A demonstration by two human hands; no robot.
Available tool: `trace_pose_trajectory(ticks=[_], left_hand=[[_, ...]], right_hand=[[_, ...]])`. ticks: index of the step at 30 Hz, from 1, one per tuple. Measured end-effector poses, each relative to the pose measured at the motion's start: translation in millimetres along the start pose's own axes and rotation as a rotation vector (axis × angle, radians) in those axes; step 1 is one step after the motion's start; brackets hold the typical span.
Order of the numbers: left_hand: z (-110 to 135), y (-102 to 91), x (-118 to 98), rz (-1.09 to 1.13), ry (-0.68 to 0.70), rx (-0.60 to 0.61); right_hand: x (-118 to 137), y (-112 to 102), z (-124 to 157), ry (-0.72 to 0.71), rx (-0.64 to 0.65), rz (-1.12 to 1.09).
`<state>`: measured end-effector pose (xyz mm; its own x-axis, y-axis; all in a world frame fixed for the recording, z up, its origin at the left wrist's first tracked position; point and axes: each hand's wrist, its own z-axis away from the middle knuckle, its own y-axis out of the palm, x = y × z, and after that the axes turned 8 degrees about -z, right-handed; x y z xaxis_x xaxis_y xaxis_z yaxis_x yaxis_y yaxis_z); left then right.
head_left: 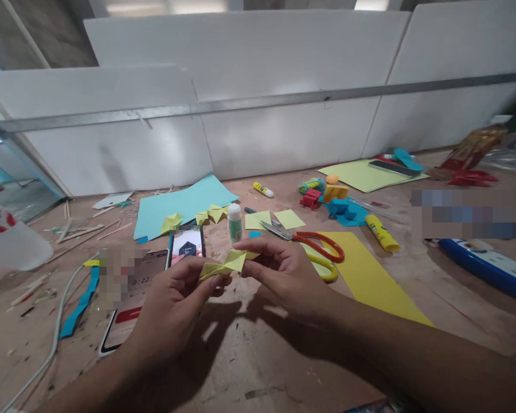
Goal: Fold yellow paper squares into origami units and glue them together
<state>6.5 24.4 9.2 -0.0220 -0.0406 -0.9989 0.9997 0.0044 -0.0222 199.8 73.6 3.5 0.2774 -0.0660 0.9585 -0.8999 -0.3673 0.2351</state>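
Note:
A small folded yellow paper piece (227,264) is pinched between both my hands above the worn tabletop. My left hand (176,301) grips its left end with thumb and fingers closed. My right hand (279,272) pinches its right end, fingers curled. Just behind my hands lie two phones (188,244) showing lit screens, a small glue bottle (234,222) standing upright, and red and yellow handled scissors (313,246). More folded yellow pieces (210,214) sit on a light blue sheet (183,203).
A yellow sheet (370,275) lies to the right, with yellow glue sticks (382,233), red, orange and blue folded paper shapes (333,201) and a green sheet (365,175) behind. White panels (258,126) wall the back. A plastic bottle (8,241), wooden sticks and a white cable (55,338) lie left.

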Motion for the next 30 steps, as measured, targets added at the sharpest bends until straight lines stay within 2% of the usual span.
trace_pose_trajectory(ticks=[5,7,14,16,20,25,30], left_hand=[[1.9,-2.7,3.6,-0.081,0.18,-0.113],[1.8,-4.2,7.0,-0.091,0.225,-0.116],[7.5,-0.8,8.7,0.017,0.251,0.017],[8.7,0.2,6.9,0.007,0.245,0.029],[6.9,-1.3,8.2,-0.078,0.171,-0.035],[3.8,-5.1,15.2,-0.045,0.073,-0.019],[2.9,-4.9,15.5,-0.001,0.098,-0.053]], right_hand=[[-1.0,-4.5,-1.0,-0.145,0.028,0.038],[-2.2,-6.6,-1.0,-0.203,0.036,0.053],[0.8,-8.0,0.3,-0.37,0.066,0.184],[2.7,-6.8,1.2,-0.375,0.056,0.202],[4.1,-4.5,2.8,-0.353,0.064,0.228],[2.8,-4.3,2.6,-0.339,0.073,0.264],[2.7,-3.9,5.1,-0.258,0.117,0.29]])
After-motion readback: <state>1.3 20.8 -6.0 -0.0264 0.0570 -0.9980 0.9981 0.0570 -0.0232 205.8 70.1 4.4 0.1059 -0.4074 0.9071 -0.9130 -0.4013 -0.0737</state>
